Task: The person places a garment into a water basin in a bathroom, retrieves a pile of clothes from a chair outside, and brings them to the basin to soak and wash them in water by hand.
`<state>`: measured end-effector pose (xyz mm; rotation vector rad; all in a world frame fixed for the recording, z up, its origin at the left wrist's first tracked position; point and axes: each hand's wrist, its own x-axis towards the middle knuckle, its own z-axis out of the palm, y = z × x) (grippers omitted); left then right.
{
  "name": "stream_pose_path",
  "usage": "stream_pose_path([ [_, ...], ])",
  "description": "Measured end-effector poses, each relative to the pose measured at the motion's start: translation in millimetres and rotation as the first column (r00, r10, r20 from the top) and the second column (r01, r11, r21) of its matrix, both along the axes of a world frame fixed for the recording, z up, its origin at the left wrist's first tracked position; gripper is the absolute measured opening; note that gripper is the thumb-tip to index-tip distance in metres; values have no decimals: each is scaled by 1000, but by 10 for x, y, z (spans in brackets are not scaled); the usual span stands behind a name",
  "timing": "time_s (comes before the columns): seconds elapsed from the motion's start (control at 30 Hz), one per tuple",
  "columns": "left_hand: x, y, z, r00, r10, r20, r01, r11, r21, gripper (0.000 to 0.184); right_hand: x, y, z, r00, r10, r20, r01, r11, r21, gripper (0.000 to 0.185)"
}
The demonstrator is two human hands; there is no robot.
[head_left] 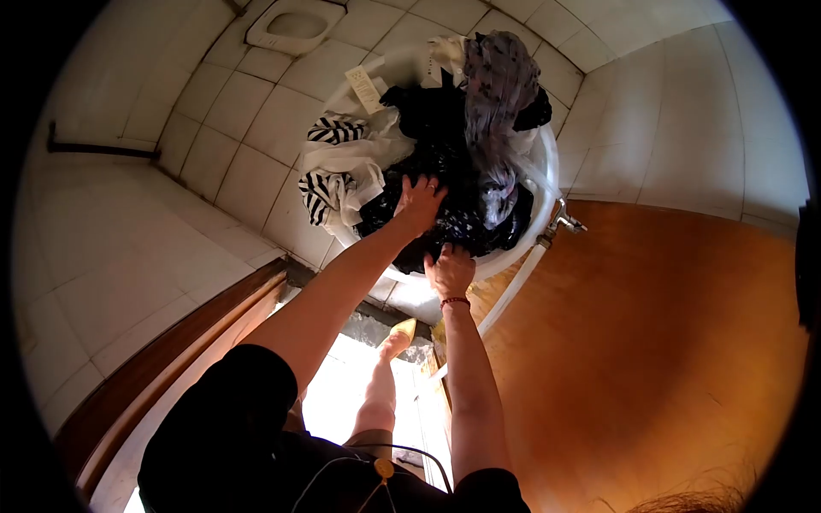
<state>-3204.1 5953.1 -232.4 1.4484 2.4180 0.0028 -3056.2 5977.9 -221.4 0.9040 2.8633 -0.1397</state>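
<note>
A round white tub (547,205) stands on the tiled floor, heaped with wet-looking laundry. My left hand (419,205) reaches into its middle, bent fingers sunk into a black garment (440,150) with small pale marks. Nearer to me, my right hand (451,272) is at the front rim, its fingers curled over the edge of the same dark cloth; its fingertips are partly hidden. A grey patterned cloth (500,103) drapes over the pile at the right. Black-and-white striped fabric (329,188) and a sheer white cloth (363,154) hang over the left side.
A metal tap (564,221) and a pale pipe (517,286) are just right of the tub. A brown wooden door (633,342) fills the right. Behind, a squat toilet (295,26) is set in the floor. A dark bar (103,151) runs along the left wall, above a wooden door frame (171,372).
</note>
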Motion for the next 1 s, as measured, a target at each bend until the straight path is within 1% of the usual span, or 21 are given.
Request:
stream_pose_path([
  [0.03,-22,51,-83,1000,-9,-7,9,1000,-4,63,-21,-2,2,999,-41,18,41,999,-27,35],
  [0.1,-91,174,-217,993,112,38,-104,980,-171,45,-15,4,9,995,-92,30,93,994,-55,35],
  [0.13,-171,251,-372,995,100,29,-94,981,-171,45,-3,5,6,997,-74,-39,72,996,-58,33],
  [0.2,-320,286,-669,831,445,333,-430,894,-121,33,39,-4,30,991,-68,-113,60,996,-68,30],
  [0.23,-384,212,-508,843,435,318,-418,900,-122,33,31,-3,27,991,-84,-103,74,993,-97,27],
  [0.27,-466,119,-318,621,442,647,-611,791,45,31,23,5,44,991,-97,-93,86,989,-124,23],
  [0.3,-534,44,-23,344,289,893,-795,597,112,29,29,3,57,988,-110,-105,96,987,-129,23],
  [0.33,-575,2,384,150,210,966,-828,560,7,28,46,-11,68,986,-106,-128,91,989,-121,20],
  [0.47,-759,63,1665,67,-67,996,-812,576,93,28,45,-19,120,976,-120,-184,97,987,-128,15],
  [0.5,-799,116,2016,-56,-61,997,-833,553,-13,30,56,-22,133,974,-113,-198,92,989,-115,13],
  [0.57,-946,259,2561,23,-159,987,-850,517,103,28,63,-15,114,966,-121,-226,97,988,-117,13],
  [0.67,-1183,564,3380,56,-236,970,-880,448,160,31,70,-22,73,960,-137,-242,113,987,-111,13],
  [0.7,-1389,698,3484,102,-230,968,-877,439,197,34,73,-24,65,955,-139,-260,116,988,-105,13],
  [0.73,-1374,808,3778,196,-277,941,-820,480,312,32,74,-14,58,950,-139,-278,117,988,-96,13],
  [0.77,-1221,836,3957,210,-281,937,-851,419,316,17,74,-8,55,952,-133,-277,111,989,-95,12],
  [0.8,-1427,960,3952,255,-262,931,-805,476,355,26,67,-14,52,949,-135,-284,111,989,-99,12],
  [0.83,-1529,1130,3963,158,-259,953,-796,538,278,26,68,-14,42,953,-137,-270,115,989,-98,12],
  [0.9,-1651,1437,3853,143,-170,975,-773,597,217,23,82,-3,23,954,-147,-260,120,986,-117,12],
  [0.93,-1891,1758,3323,290,13,957,-799,554,234,41,95,-5,22,957,-148,-249,120,985,-124,12],
  [0.97,-1967,1798,3001,294,45,955,-768,606,208,46,92,-5,19,952,-134,-275,110,989,-99,12],
  [1.0,-1853,1758,2789,302,79,950,-774,602,196,49,94,0,6,946,-118,-301,100,992,-72,12],
])
